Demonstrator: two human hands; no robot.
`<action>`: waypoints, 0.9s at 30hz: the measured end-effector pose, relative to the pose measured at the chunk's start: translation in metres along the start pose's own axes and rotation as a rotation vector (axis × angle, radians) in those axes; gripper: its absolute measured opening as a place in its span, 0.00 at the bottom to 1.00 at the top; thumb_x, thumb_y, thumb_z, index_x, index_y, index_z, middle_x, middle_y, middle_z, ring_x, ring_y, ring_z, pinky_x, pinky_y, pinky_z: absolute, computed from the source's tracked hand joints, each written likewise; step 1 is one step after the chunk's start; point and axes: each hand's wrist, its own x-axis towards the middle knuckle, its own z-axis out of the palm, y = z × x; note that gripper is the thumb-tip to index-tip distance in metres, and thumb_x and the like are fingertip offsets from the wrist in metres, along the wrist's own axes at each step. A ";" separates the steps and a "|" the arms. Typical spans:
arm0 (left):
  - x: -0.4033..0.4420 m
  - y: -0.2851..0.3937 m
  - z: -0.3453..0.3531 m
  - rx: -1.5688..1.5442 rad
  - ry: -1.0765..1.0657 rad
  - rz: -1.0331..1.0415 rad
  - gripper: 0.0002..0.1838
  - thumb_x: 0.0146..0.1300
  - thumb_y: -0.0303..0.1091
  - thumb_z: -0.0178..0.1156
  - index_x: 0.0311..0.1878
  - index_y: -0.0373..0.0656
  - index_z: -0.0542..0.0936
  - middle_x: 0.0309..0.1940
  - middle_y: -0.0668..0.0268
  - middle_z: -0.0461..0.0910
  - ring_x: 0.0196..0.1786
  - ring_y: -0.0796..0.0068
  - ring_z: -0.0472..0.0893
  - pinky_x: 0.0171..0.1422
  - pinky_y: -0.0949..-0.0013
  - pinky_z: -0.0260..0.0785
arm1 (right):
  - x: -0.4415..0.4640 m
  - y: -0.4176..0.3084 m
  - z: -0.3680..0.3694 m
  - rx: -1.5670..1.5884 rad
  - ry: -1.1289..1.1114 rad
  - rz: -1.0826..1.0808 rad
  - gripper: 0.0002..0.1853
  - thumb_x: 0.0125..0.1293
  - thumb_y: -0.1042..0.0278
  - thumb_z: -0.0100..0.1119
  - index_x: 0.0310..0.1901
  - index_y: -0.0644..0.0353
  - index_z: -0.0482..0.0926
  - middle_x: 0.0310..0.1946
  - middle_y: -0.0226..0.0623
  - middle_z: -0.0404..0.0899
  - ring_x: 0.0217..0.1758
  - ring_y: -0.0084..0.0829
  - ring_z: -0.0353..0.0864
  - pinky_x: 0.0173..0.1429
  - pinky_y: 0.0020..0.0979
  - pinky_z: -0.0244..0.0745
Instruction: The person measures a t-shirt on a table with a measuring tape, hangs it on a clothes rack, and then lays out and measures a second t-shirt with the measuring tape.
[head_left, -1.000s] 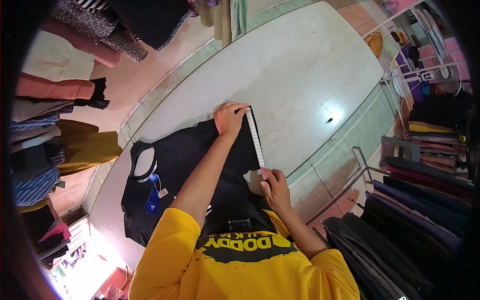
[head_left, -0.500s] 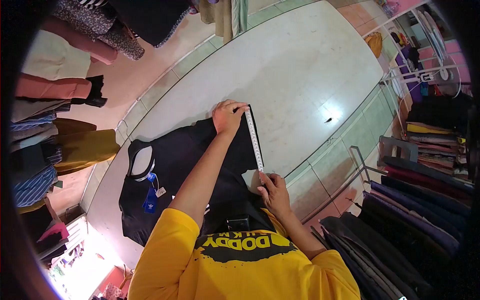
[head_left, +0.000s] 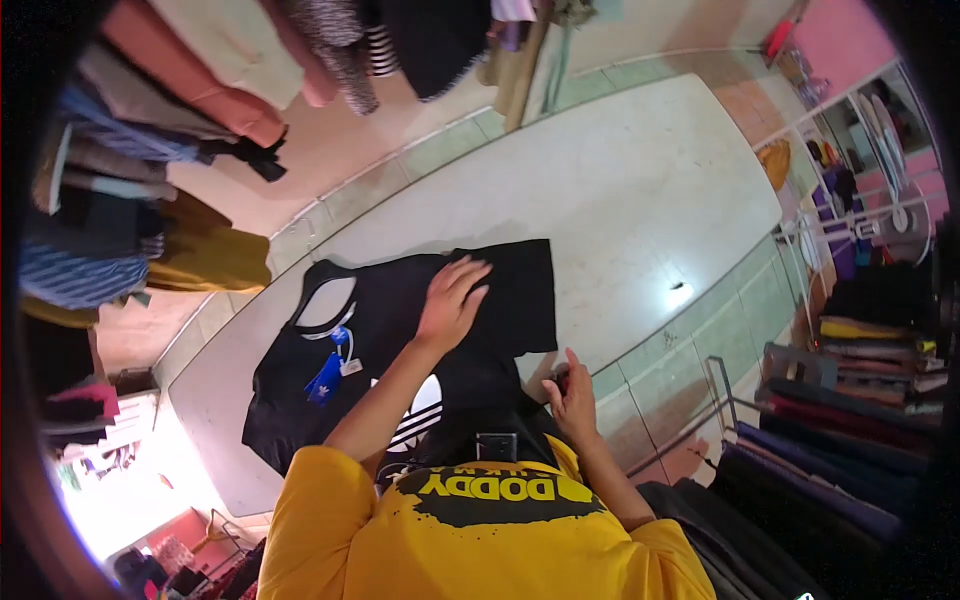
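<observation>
A black T-shirt [head_left: 390, 290] lies spread on the white table, its neck opening to the left and a sleeve reaching right. Blue tags [head_left: 325, 378] hang from the collar, and a white striped print [head_left: 420, 415] shows on the chest. My left hand [head_left: 450, 305] rests on or just over the shirt near the sleeve, fingers apart and holding nothing. Beyond the sleeve's lower corner, at the table's near edge, my right hand [head_left: 574, 403] is curled round a small dark and reddish object, mostly hidden by the fingers. No white tape strip shows.
The white table [head_left: 640, 160] stretches to the upper right, with a small dark spot on it. Clothes hang at the upper left [head_left: 230, 60]. Folded garments [head_left: 850, 400] are stacked at the right, beside a metal rack [head_left: 722, 392].
My left hand has let go of the tape end at the sleeve's far corner and moved back over the shirt. The stretched white tape is gone from view. The camera view has shifted.
</observation>
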 end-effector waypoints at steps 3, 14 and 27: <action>-0.079 -0.026 -0.063 0.189 0.270 -0.204 0.10 0.56 0.29 0.55 0.42 0.43 0.78 0.44 0.59 0.75 0.49 0.60 0.73 0.57 0.61 0.61 | -0.003 0.002 0.001 0.008 0.023 -0.038 0.32 0.58 0.59 0.59 0.60 0.64 0.59 0.35 0.44 0.68 0.36 0.38 0.68 0.42 0.34 0.66; -0.242 -0.163 -0.223 0.727 0.561 -0.676 0.18 0.58 0.33 0.55 0.52 0.40 0.71 0.52 0.52 0.70 0.56 0.53 0.67 0.61 0.57 0.58 | -0.056 0.065 0.013 -0.028 0.085 0.012 0.19 0.53 0.71 0.61 0.48 0.56 0.73 0.29 0.41 0.74 0.31 0.38 0.75 0.36 0.31 0.70; -0.199 -0.166 -0.234 0.265 -0.342 -0.932 0.24 0.45 0.38 0.58 0.47 0.39 0.75 0.45 0.51 0.76 0.52 0.56 0.74 0.56 0.63 0.66 | -0.067 0.066 0.025 0.378 -0.361 0.546 0.16 0.56 0.52 0.62 0.29 0.58 0.79 0.20 0.25 0.74 0.21 0.17 0.68 0.24 0.21 0.64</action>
